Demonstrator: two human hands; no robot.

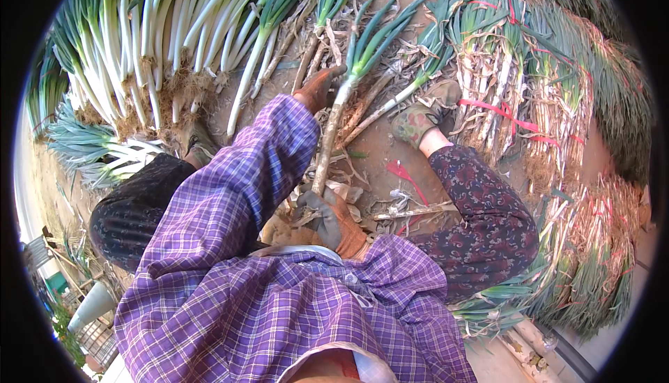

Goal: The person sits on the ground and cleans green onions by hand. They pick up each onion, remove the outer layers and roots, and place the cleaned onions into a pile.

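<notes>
A long green onion [332,125] slants upward between my hands, its leaves fanned out at the top and its shaft still brownish with dry skin. My gloved right hand [329,220] is closed round its lower end, in front of my waist. Higher up, my left hand [320,90], in an orange-brown glove, is at the shaft just below the leaves; its fingers look closed against it, partly hidden behind the stalk. Unpeeled green onions [380,111] with dry skins lie on the ground just beyond my hands.
Clean white green onions [150,48] with roots are spread at the upper left. Bundles tied with red ribbon [498,108] stand at the right, with more dark green bundles [620,97] behind. Dry peelings and a loose red strip [408,179] litter the ground between my legs.
</notes>
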